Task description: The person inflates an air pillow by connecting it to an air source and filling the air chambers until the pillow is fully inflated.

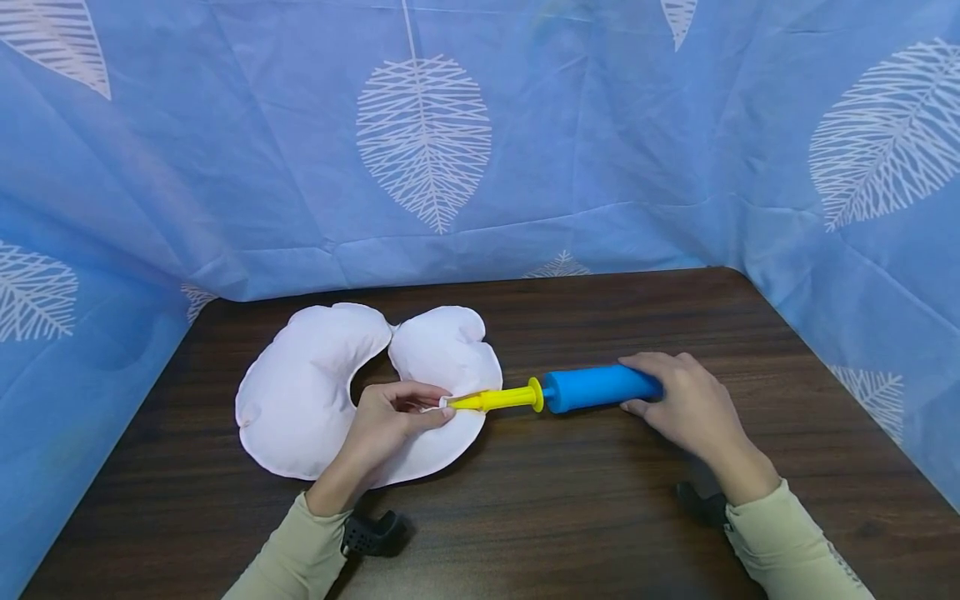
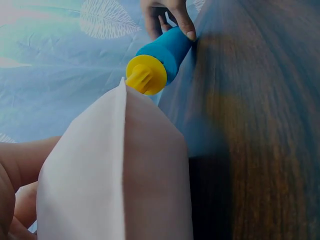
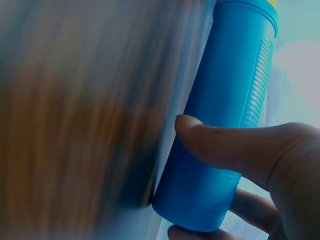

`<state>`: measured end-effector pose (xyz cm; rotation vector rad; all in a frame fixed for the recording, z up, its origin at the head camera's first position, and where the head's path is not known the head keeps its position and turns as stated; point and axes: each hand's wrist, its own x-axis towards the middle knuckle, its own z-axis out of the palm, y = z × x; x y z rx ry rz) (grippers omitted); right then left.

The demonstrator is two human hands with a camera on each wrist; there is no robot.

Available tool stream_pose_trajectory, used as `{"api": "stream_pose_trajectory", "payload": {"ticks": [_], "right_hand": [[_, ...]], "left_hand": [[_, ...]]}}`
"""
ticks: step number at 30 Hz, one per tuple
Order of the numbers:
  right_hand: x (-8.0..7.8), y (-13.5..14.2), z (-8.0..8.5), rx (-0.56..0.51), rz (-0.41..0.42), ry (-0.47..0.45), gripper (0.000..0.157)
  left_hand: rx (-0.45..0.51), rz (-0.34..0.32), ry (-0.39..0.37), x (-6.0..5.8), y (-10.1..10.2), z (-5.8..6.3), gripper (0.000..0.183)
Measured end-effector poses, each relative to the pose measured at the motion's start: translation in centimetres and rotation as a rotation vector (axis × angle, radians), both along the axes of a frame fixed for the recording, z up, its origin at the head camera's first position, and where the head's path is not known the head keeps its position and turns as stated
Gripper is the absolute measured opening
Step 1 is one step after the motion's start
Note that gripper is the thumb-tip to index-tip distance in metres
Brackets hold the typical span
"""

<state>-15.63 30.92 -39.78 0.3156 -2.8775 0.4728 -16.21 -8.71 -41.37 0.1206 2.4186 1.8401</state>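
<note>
A puffed white U-shaped neck pillow lies on the dark wooden table. My left hand pinches the small white valve on its surface, where the yellow nozzle of a hand pump meets it. How deep the tip sits is hidden by the fingers. The pump has a blue barrel and a yellow flange. My right hand grips the barrel's far end; in the right wrist view its thumb lies across the blue plastic. In the left wrist view the pillow's seamed edge hides most of the left hand.
The wooden table spreads around both hands. Blue cloth with white leaf prints hangs behind the table and along its sides. Black wrist bands sit at both sleeve ends, close to the tabletop.
</note>
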Motion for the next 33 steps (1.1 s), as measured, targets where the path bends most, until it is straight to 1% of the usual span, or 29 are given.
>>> {"api": "stream_pose_trajectory", "payload": {"ticks": [3,5,10,16,22,29,33], "right_hand": [[0.3,-1.1,0.0,0.011,0.035,0.026,0.062],[0.4,-1.5,-0.1,0.01,0.043,0.04,0.062],[0.4,-1.5,-0.2,0.016,0.038,0.055,0.061],[0.3,-0.9,-0.1,0.037,0.004,0.05,0.06],[0.2,0.7,0.0,0.029,-0.051,0.013,0.059],[-0.3,3.5,0.0,0.007,-0.14,-0.042,0.06],[-0.5,5.1,-0.2,-0.02,-0.181,-0.057,0.059]], "left_hand": [[0.001,0.005,0.001,0.0,0.0,0.0,0.022],[0.009,0.009,-0.006,-0.1,0.0,0.0,0.022],[0.029,0.001,-0.014,-0.1,0.0,-0.1,0.022],[0.04,-0.001,-0.021,-0.1,0.0,0.0,0.022],[0.05,0.011,-0.014,-0.1,0.1,0.0,0.022],[0.041,0.02,-0.023,0.0,0.1,0.0,0.022],[0.032,0.03,-0.028,0.0,0.2,0.1,0.022]]}}
